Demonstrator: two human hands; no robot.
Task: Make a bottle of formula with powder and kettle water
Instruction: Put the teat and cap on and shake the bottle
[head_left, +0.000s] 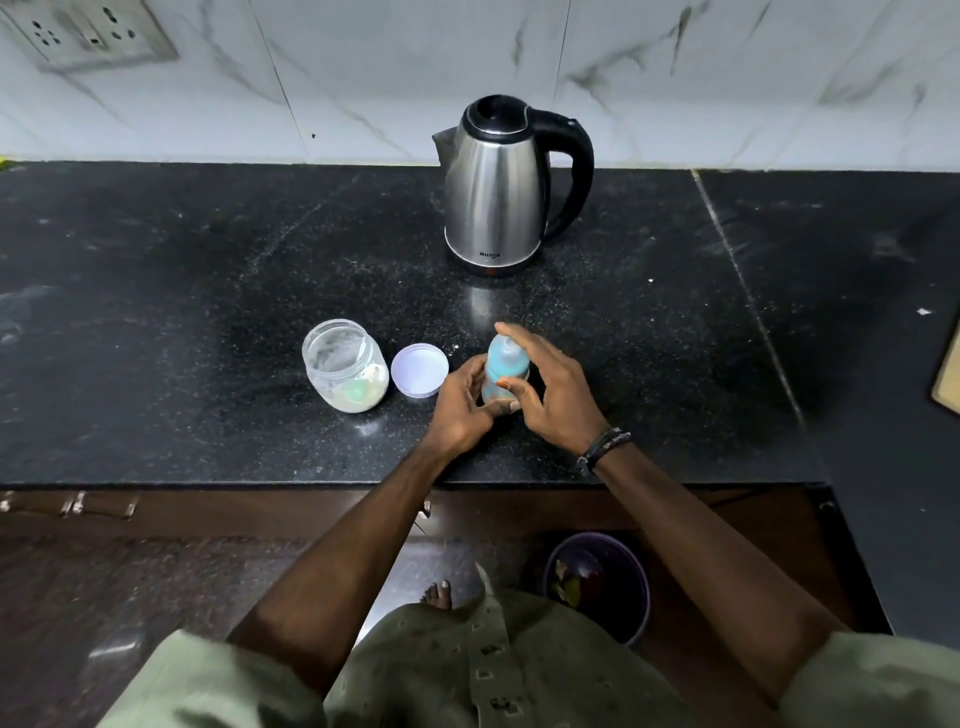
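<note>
Gripping the baby bottle with my left hand low and right hand around its top, in front of the kettle; a hard twist could tip it toward the open powder jar.

brushed steel kettle, glossy speckled stone counter

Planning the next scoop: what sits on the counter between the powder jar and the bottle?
In the head view, the jar's lid lies inside-up between the open powder jar and the bottle, with the left hand gripping the bottle's near side.
</note>
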